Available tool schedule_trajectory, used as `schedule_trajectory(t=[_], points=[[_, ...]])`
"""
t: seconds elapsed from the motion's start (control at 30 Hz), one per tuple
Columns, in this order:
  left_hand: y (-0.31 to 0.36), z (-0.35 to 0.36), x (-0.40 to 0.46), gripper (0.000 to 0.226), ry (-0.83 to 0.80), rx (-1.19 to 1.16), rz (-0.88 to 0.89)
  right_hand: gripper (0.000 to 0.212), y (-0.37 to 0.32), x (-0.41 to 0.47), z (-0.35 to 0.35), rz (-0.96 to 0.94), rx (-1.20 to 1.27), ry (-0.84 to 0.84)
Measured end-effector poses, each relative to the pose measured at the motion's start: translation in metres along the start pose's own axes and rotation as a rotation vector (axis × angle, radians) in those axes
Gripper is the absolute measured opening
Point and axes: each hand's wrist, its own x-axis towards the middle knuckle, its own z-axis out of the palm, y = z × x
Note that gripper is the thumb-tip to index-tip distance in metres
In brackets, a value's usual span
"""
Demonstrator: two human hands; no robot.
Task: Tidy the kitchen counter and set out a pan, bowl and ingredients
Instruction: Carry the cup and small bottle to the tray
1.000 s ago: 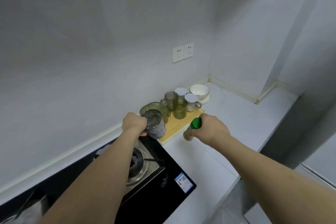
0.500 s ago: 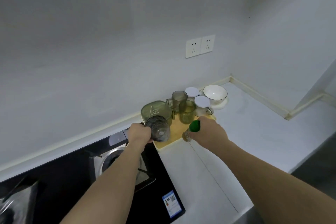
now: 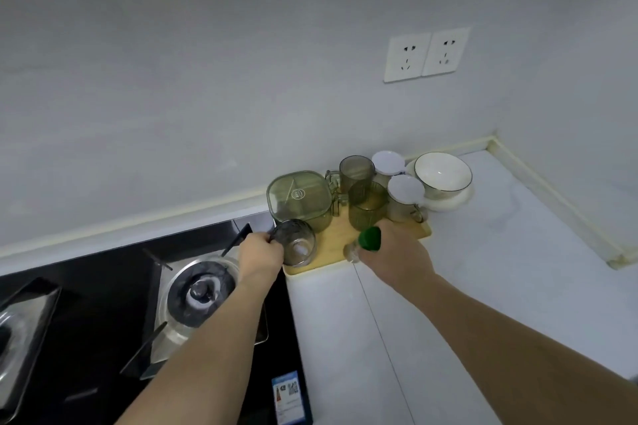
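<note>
**Hands holding a glass cup and a bottle at a crowded cutting board**

Head view: two bare forearms reach forward over a pale surface point(image 3: 483, 269) in a corner with grey walls. The left hand point(image 3: 259, 256) curls its fingers round a clear glass cup point(image 3: 294, 246), held at the near left corner of a wooden cutting board point(image 3: 333, 245). The right hand point(image 3: 397, 259) grips a small bottle with a green cap point(image 3: 369, 239), tilted, at the board's near edge.

On the board, toward the wall, stand a green lidded container point(image 3: 299, 195), two green-tinted glass mugs point(image 3: 366, 204) and two jars with white lids point(image 3: 404, 190), packed close together. Just right of them a white bowl point(image 3: 442, 173) sits on a white plate point(image 3: 448, 204), off the board.

Left of the board lies a black gas hob point(image 3: 103, 286) with a round burner point(image 3: 202, 290) under the left forearm. A double wall socket point(image 3: 426, 54) is mounted above the corner.
</note>
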Motion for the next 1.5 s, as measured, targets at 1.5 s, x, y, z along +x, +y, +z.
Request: schedule_trajectory(t=[1.5], points=[[-0.005, 0.022, -0.005, 0.030, -0.114, 0.239, -0.078, 0.046, -0.008, 0.050, 0.032, -0.127, -0.071, -0.117]])
